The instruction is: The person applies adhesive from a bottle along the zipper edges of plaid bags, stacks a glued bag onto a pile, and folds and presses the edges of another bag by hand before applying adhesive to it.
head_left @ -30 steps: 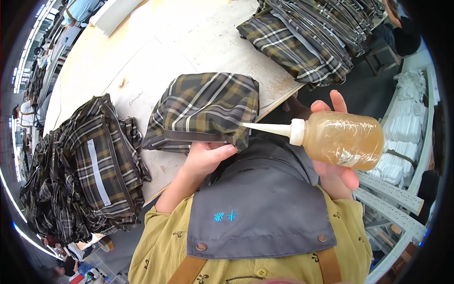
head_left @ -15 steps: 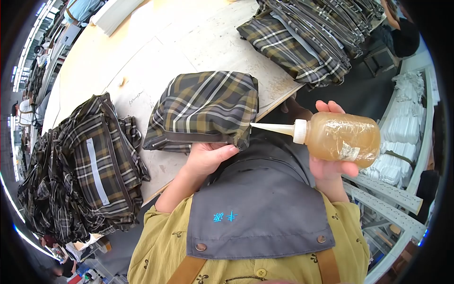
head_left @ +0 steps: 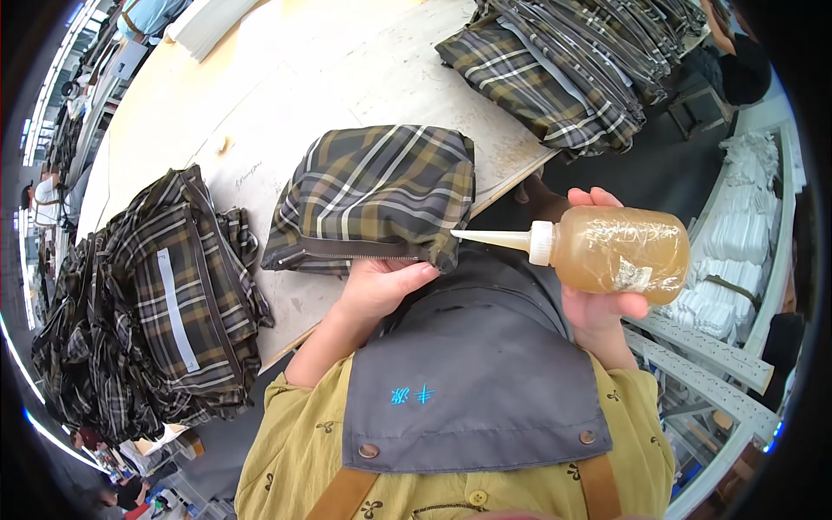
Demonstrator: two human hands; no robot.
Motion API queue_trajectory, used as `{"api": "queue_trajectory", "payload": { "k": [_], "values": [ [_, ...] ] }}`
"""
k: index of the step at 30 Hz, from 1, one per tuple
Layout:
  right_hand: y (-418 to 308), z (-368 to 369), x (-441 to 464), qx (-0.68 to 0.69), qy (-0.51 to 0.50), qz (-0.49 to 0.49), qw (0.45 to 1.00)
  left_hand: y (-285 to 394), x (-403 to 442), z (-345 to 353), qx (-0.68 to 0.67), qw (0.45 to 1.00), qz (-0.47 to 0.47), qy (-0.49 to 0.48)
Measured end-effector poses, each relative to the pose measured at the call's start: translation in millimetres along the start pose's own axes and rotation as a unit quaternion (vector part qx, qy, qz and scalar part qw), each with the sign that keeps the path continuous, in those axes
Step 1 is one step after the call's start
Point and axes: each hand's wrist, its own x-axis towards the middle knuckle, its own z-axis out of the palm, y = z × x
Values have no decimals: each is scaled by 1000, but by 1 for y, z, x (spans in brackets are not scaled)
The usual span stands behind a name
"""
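A plaid zippered fabric piece (head_left: 381, 186), dark green, brown and white, lies bunched over the table's near edge. My left hand (head_left: 386, 284) grips its lower edge beside the zipper, thumb on top and the other fingers hidden under the cloth. A clear squeeze bottle (head_left: 628, 251) of amber liquid lies sideways in my right hand (head_left: 598, 299), whose fingers wrap round it. Its long pale nozzle (head_left: 494, 237) points left, with the tip at the right side of the plaid piece, near the zipper end. Whether the tip touches the cloth I cannot tell.
A pile of similar plaid pieces (head_left: 186, 295) hangs at the table's left. Another plaid stack (head_left: 555, 78) lies at the far right. The pale table (head_left: 260, 113) has a white roll (head_left: 208, 26) at the back. White bundles (head_left: 728, 234) fill a metal rack on the right.
The bottle in my right hand has shifted slightly left, bringing the nozzle tip farther over the plaid piece's right edge. My left hand keeps its grip almost unmoved.
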Motion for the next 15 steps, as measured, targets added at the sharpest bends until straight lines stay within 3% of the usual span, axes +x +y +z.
{"api": "queue_trajectory", "payload": {
  "k": [15],
  "values": [
    [12,4,-1,70,-41,-1,997,-1,-2,0,-16,1000,-1,10]
  ]
}}
